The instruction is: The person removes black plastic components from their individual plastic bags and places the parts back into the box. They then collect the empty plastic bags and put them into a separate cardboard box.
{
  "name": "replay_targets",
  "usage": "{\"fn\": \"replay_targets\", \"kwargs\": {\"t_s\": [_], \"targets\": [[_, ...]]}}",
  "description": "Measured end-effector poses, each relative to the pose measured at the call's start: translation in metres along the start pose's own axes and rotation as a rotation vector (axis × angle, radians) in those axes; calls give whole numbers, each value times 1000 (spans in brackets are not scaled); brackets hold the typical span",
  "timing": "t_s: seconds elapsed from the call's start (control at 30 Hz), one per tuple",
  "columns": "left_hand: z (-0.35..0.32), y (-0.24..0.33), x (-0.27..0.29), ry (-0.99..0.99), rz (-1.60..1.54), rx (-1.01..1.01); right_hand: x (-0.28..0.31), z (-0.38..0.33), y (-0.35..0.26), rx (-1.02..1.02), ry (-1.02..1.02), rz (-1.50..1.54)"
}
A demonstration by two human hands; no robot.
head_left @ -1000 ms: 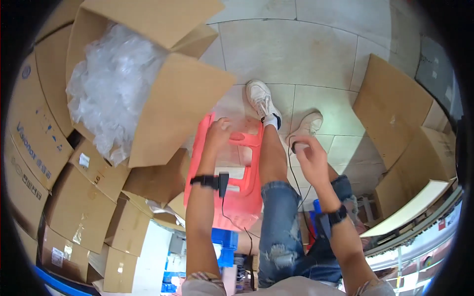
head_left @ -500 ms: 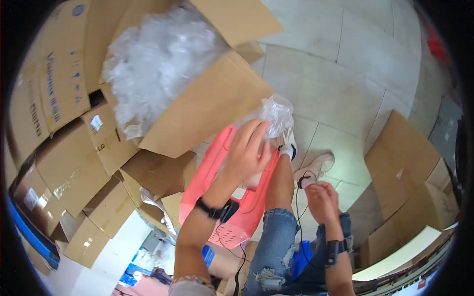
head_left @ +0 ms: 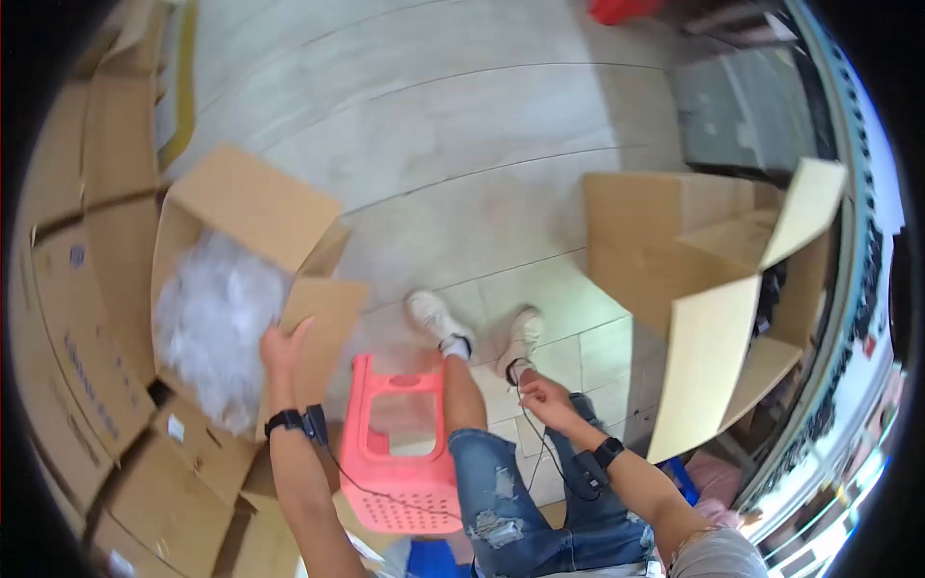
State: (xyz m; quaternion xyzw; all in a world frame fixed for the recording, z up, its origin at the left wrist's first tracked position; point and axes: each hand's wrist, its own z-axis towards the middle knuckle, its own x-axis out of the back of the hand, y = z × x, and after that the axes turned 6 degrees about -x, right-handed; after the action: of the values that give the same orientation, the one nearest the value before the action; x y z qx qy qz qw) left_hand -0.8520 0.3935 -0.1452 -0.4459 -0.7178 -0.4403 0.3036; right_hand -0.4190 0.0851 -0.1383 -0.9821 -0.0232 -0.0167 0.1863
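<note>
My left hand (head_left: pixel 281 349) is at the near edge of an open cardboard box (head_left: pixel 255 202), between its flap (head_left: pixel 328 318) and a heap of crumpled clear plastic bags (head_left: pixel 220 313) inside. Its thumb stands apart from the fingers, and no bag shows in its grasp; the fingertips are partly hidden. Over my knee, my right hand (head_left: pixel 547 400) is loosely curled, with nothing visible in it. A black cable (head_left: pixel 525 409) runs close by its fingers. Both wrists wear black straps with small devices.
A coral plastic stool (head_left: pixel 385 506) stands beside my left leg. Stacked cartons (head_left: pixel 72 337) line the left side. To the right, another open cardboard box (head_left: pixel 631 236) has raised flaps and dark items inside. A grey bin (head_left: pixel 742 116) and red object (head_left: pixel 621 10) are farther back.
The clear plastic bag that was by my left hand has left it, and that hand has moved left to the box. My view has swung right; the right hand stays curled.
</note>
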Motion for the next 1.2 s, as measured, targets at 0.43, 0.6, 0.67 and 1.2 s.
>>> {"fn": "replay_targets", "kwargs": {"t_s": [0.43, 0.6, 0.67, 1.2], "targets": [[47, 264, -122, 9, 332, -667, -3, -38, 52, 15, 91, 162], [56, 423, -184, -69, 298, -725, 6, -55, 62, -5, 118, 241], [53, 478, -206, -115, 332, -718, 0, -55, 68, -12, 137, 246], [-117, 412, -159, 162, -534, -756, -8, -37, 30, -119, 226, 285]]}}
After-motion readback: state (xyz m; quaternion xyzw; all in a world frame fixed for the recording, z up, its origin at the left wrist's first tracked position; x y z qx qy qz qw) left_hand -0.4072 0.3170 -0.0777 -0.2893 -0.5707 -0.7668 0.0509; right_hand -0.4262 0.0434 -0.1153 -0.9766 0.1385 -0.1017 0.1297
